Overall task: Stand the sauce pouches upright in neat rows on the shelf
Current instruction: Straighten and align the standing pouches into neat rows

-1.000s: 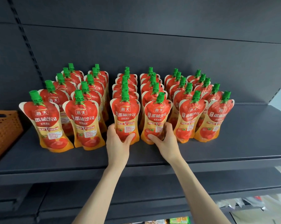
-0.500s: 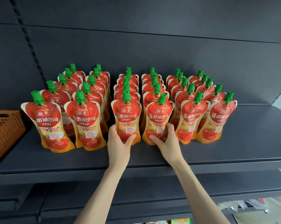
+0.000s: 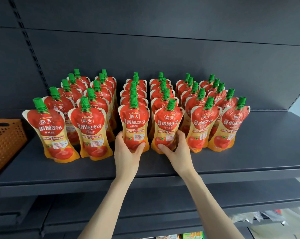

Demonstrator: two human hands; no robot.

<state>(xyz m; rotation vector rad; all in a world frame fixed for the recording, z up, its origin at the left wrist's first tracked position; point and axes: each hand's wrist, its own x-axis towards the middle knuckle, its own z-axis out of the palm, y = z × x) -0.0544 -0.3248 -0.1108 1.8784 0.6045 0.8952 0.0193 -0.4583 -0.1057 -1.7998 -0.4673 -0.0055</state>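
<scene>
The centre-left ketchup pouch (image 3: 134, 121) was gripped by the left hand (image 3: 126, 154) at its 12 o'clock, the centre-right pouch (image 3: 169, 123) by the right hand (image 3: 177, 152).

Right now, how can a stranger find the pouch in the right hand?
On the dark shelf, six rows of red pouches run front to back. The pouch fronts the fourth row from the left. Only it has the right hand gripping its base; its left neighbour is in the left hand.
</scene>
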